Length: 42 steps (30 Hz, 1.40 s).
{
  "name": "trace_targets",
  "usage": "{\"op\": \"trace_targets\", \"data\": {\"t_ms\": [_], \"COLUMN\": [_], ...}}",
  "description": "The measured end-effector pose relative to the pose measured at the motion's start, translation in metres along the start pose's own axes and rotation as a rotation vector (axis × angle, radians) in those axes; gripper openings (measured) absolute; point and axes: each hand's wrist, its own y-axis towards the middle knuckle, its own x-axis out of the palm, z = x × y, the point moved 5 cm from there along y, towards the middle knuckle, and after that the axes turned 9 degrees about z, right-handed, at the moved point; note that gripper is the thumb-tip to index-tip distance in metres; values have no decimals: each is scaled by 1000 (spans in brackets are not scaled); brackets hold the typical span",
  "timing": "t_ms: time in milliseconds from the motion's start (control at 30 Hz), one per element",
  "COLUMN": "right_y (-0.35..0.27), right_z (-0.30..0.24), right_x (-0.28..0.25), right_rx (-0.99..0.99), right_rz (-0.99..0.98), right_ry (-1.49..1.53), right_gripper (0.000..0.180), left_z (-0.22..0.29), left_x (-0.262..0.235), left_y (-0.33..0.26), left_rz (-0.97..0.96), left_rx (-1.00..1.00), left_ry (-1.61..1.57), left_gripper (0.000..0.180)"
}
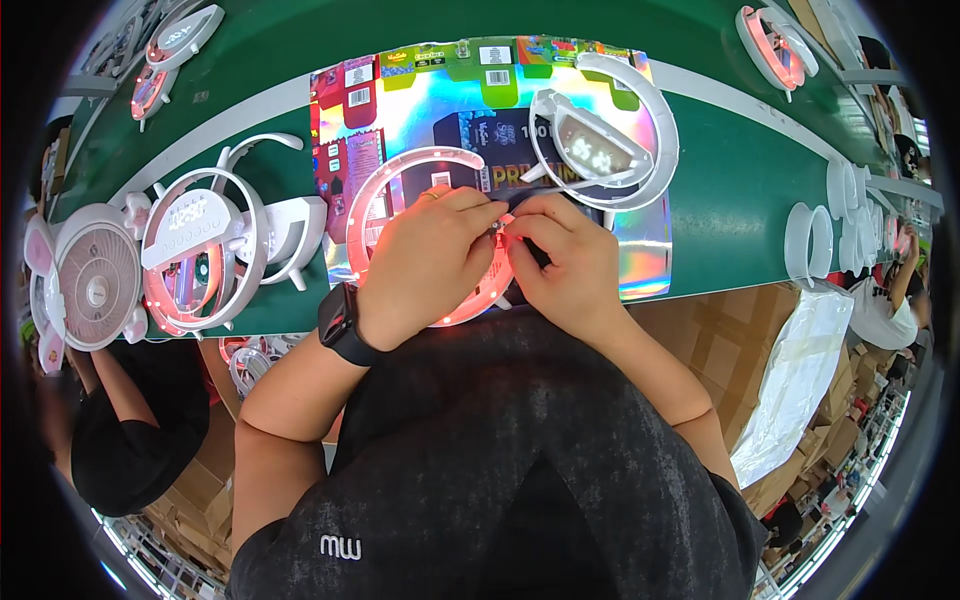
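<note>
Directly beneath your left hand [430, 245] is the red-lit white ring [400, 164], round with no long axis, over a shiny printed sheet [645, 262]; your right hand [565, 255] is at its right side. Both hands' fingertips bunch nearly together there, whatever they pinch too hidden to tell. Lower right, beside the green surface [740, 200], stands a cardboard box [705, 330], contents unseen.

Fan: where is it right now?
In the head view, the fan is at the far left, by the near edge of the green table, just left of the white half-round panel and well left of the left hand.
</note>
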Motion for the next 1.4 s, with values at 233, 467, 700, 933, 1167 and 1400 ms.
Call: {"op": "trace_targets", "data": {"t_ms": [233, 467, 700, 933, 1167, 1400], "right_y": [-2, -2, -11, -14, -17, -41], "right_z": [0, 2, 2, 0, -12, 1], "right_x": [2, 3, 1, -5, -4, 7], "right_rx": [-26, -74, -123, -236, -308, -327], "right_rz": [42, 55, 98, 31, -119, -108], "right_ry": [-19, -27, -11, -107, -323, -245], "right_gripper": [9, 8, 11, 19, 21, 28], "left_z": [-5, -7, -7, -8, -10, -12], "left_x": [1, 6, 7, 11, 8, 9], "left_y": [3, 1, 3, 2, 2, 5], "left_rz": [-11, -47, -90, -71, -73, -203], "left_rx": [30, -24, -93, -111, 24, -93], "left_ry": [-99, -57, -32, -15, -120, -316], "left_gripper": [31, 35, 33, 33, 34, 31]}}
